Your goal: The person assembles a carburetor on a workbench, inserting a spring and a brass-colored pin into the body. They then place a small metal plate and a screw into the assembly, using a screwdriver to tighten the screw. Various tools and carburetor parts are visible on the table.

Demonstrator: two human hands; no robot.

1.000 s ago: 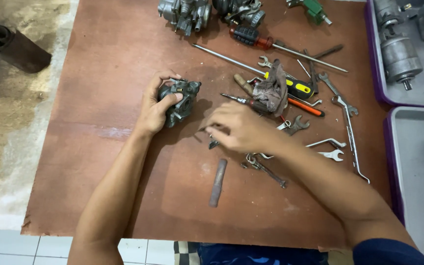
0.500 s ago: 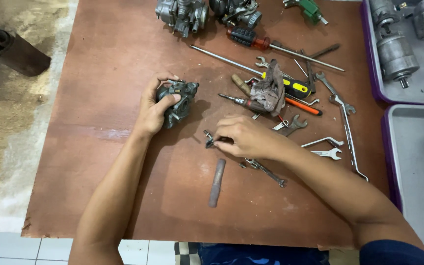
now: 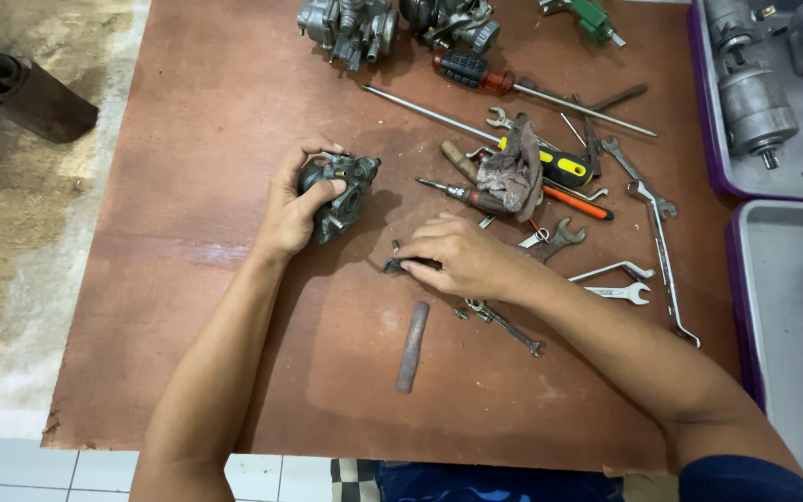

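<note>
Hands at work on small engine parts over a brown board [image 3: 234, 112].

Left hand [image 3: 295, 209] clamped around a grey carburettor body [image 3: 346, 191], held just left of the tool heap at the board's middle. Right hand [image 3: 462, 256] lower right of the carburettor body, fingers pinched together on a small dark metal part [image 3: 394, 266] that rests on the board. Below that part, a flat rusty bar [image 3: 412, 346], apart from both hands. Right of the carburettor body, a dirty rag [image 3: 519, 172] draped over screwdrivers, with spanners [image 3: 620, 288] scattered further right. Above it, at the board's top edge, two more carburettors [image 3: 350, 26]. Far right of it, grey trays [image 3: 792, 270] with purple rims.
</note>
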